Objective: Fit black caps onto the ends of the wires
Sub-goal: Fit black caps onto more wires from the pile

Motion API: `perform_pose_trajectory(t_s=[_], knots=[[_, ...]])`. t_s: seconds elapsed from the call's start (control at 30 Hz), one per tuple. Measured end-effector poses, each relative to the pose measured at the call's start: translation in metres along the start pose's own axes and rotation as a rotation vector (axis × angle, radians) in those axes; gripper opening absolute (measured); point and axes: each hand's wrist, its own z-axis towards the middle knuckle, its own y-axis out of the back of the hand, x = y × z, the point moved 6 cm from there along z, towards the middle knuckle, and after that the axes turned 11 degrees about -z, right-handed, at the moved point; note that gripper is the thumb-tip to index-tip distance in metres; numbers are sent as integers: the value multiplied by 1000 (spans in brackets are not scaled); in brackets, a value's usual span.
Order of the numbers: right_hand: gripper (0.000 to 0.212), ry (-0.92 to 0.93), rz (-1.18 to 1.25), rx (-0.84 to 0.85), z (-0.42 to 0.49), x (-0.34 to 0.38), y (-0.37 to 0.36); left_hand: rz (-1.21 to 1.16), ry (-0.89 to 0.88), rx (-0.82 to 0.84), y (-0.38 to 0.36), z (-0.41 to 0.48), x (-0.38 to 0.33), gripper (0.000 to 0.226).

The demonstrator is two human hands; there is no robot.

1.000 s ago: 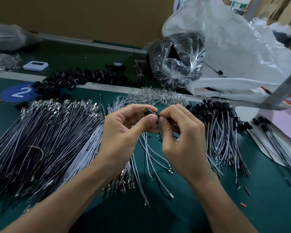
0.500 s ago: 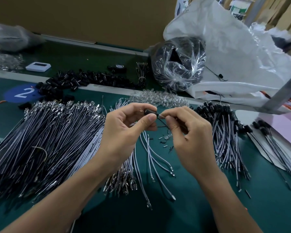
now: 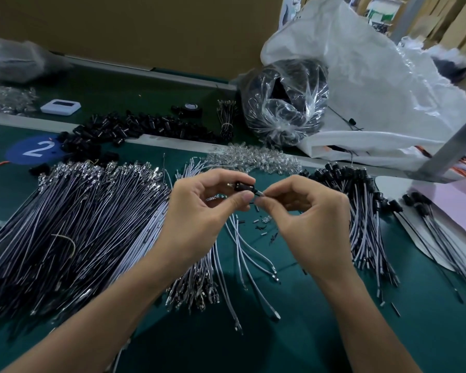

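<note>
My left hand (image 3: 199, 214) pinches a small black cap (image 3: 242, 187) between thumb and fingers above the green table. Just to its right, my right hand (image 3: 312, 216) pinches the end of a thin wire (image 3: 259, 194) at the cap's opening. A large heap of bare grey wires (image 3: 73, 224) lies on the left. Capped wires (image 3: 361, 211) are piled on the right. Loose black caps (image 3: 124, 129) lie in a long heap along the back.
A few loose white wires (image 3: 242, 251) and small bits lie under my hands. Clear parts (image 3: 253, 157) are heaped behind them. A clear bag of black parts (image 3: 285, 100) and a white plastic sack (image 3: 374, 76) stand at the back right. A metal leg (image 3: 447, 152) slants at right.
My right hand drew slightly away from the left one, then came back with the wire end to the cap. The left hand kept holding the cap.
</note>
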Motion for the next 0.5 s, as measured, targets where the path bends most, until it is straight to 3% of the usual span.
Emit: perform_pose_trajectory(t_s=[0.23, 0.5], knots=[[6, 143, -163, 59, -3, 8, -6, 67, 15, 19, -2, -1, 2, 20], [9, 207, -170, 73, -7, 9, -11, 14, 34, 36, -5, -3, 6, 20]])
